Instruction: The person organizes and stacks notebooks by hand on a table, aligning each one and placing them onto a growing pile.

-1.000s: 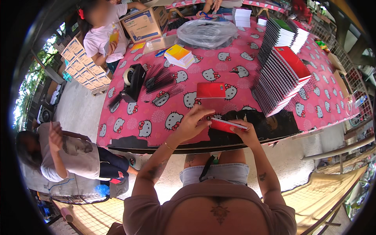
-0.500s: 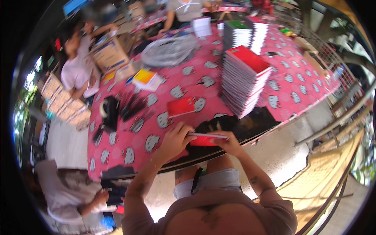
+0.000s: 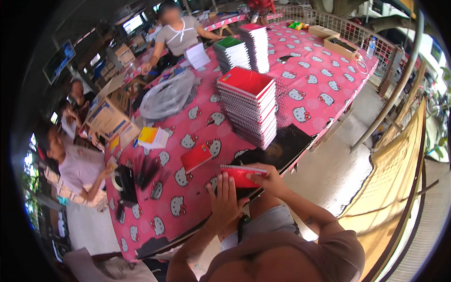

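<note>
A red spiral notebook (image 3: 237, 179) is held near the table's front edge, its wire-bound edge upward and its cover facing me. My right hand (image 3: 267, 181) grips its right end, thumb on the cover. Against its lower left part lie the straight fingers of my left hand (image 3: 223, 201), flat rather than wrapped round it. Just beyond, another red notebook (image 3: 196, 157) lies on the pink patterned tablecloth (image 3: 176, 207). A tall stack of red spiral notebooks (image 3: 246, 105) stands farther back, beside a black patch at the table's edge.
Behind the tall stack are more notebook piles, one green-topped (image 3: 230, 51). A clear plastic bag (image 3: 167, 96), a tape dispenser (image 3: 123, 184) and yellow-and-white booklets (image 3: 152, 137) lie to the left. Co-workers stand at the left and far sides. Cardboard boxes (image 3: 110, 120) sit far left.
My left hand has loosened from the notebook's left end, and its fingers now stretch against the cover. The notebook shows more of its front. The whole view has turned.
</note>
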Action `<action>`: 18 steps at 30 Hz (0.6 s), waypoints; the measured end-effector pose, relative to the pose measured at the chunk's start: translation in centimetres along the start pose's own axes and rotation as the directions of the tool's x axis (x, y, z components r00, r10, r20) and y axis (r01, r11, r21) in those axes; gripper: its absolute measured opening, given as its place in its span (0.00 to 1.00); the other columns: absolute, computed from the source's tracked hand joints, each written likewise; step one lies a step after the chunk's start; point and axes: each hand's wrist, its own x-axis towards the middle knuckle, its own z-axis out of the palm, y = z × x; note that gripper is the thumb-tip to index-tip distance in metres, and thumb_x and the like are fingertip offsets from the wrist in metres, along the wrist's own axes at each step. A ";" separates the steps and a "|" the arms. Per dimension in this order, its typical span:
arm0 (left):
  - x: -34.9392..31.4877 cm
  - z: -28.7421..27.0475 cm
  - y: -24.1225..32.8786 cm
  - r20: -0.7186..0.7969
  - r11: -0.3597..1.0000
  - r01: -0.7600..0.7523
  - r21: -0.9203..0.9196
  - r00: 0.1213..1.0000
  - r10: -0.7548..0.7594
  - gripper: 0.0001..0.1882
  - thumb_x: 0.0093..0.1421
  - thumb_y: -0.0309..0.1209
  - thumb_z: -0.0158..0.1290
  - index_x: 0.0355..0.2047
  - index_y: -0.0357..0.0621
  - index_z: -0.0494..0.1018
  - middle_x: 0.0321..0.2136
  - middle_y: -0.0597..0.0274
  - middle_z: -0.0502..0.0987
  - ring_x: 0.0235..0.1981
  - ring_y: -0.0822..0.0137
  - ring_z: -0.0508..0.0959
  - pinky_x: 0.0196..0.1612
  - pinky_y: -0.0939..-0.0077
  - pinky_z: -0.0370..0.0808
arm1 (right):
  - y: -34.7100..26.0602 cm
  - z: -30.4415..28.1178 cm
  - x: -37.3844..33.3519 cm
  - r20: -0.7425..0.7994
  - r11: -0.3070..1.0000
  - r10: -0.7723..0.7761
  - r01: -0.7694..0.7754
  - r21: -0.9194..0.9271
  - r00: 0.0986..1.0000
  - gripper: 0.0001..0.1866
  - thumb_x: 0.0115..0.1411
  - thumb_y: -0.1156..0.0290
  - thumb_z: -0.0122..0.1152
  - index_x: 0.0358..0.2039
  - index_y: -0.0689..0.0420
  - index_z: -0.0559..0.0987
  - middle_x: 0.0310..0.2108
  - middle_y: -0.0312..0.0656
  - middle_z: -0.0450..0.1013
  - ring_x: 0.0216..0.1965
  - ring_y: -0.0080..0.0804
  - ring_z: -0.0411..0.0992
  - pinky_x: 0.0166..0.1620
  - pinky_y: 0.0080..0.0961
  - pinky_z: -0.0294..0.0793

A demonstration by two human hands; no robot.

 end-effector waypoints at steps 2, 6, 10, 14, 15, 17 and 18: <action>2.0 -1.0 -0.5 -0.053 0.998 0.059 0.005 0.997 -0.059 0.46 0.67 0.60 0.35 0.63 0.21 0.55 0.66 0.30 0.56 0.70 0.36 0.53 0.67 0.28 0.41 | 0.8 0.1 -0.3 0.029 0.996 -0.092 0.093 -0.017 0.995 0.14 0.63 0.74 0.62 0.49 0.61 0.81 0.39 0.39 0.80 0.39 0.19 0.73 0.44 0.21 0.74; 3.5 -2.4 -0.4 0.044 0.998 -0.051 0.049 0.998 0.049 0.43 0.68 0.59 0.36 0.62 0.25 0.60 0.65 0.34 0.60 0.69 0.40 0.57 0.67 0.32 0.46 | -1.3 -0.3 -0.2 0.014 0.985 0.143 -0.144 0.100 0.990 0.15 0.63 0.75 0.64 0.50 0.61 0.80 0.39 0.36 0.79 0.40 0.18 0.72 0.45 0.22 0.73; 2.6 -1.9 0.8 -0.022 0.998 -0.050 -0.047 0.999 0.049 0.43 0.66 0.57 0.43 0.63 0.25 0.58 0.65 0.33 0.59 0.69 0.39 0.56 0.66 0.31 0.49 | 0.9 -1.0 -0.5 0.000 0.994 0.043 -0.043 0.104 0.999 0.14 0.64 0.74 0.63 0.49 0.63 0.80 0.38 0.36 0.79 0.39 0.18 0.72 0.44 0.21 0.73; 4.5 -0.4 0.8 -0.004 0.987 -0.066 -0.149 0.998 0.066 0.44 0.67 0.56 0.43 0.64 0.22 0.54 0.66 0.28 0.54 0.69 0.33 0.54 0.66 0.28 0.45 | 0.0 -1.6 0.3 0.006 0.989 0.106 -0.106 0.104 0.994 0.15 0.63 0.76 0.63 0.50 0.63 0.80 0.41 0.38 0.80 0.42 0.19 0.73 0.48 0.23 0.75; 1.5 2.5 1.2 -0.091 0.972 -0.128 -0.198 0.990 0.112 0.44 0.67 0.55 0.44 0.65 0.22 0.54 0.66 0.29 0.54 0.69 0.34 0.53 0.67 0.29 0.44 | -0.1 -2.0 0.3 -0.008 0.995 0.095 -0.095 0.041 0.995 0.16 0.62 0.78 0.62 0.51 0.62 0.80 0.43 0.40 0.81 0.43 0.20 0.74 0.49 0.24 0.75; 2.3 2.9 1.9 -0.178 0.971 -0.091 -0.222 0.983 0.052 0.43 0.67 0.57 0.42 0.64 0.25 0.57 0.66 0.32 0.56 0.69 0.37 0.56 0.66 0.30 0.46 | 1.7 -2.8 0.7 0.029 0.996 -0.050 0.053 -0.078 0.998 0.17 0.61 0.78 0.62 0.51 0.61 0.80 0.45 0.42 0.81 0.43 0.21 0.75 0.49 0.24 0.76; 2.2 2.8 2.4 -0.208 0.968 -0.056 -0.243 0.978 0.004 0.42 0.67 0.58 0.41 0.63 0.27 0.59 0.66 0.34 0.57 0.68 0.38 0.57 0.66 0.30 0.46 | 2.7 -3.1 0.6 0.066 0.985 -0.104 0.112 -0.135 0.992 0.17 0.61 0.79 0.61 0.52 0.61 0.80 0.45 0.43 0.81 0.44 0.22 0.76 0.49 0.24 0.76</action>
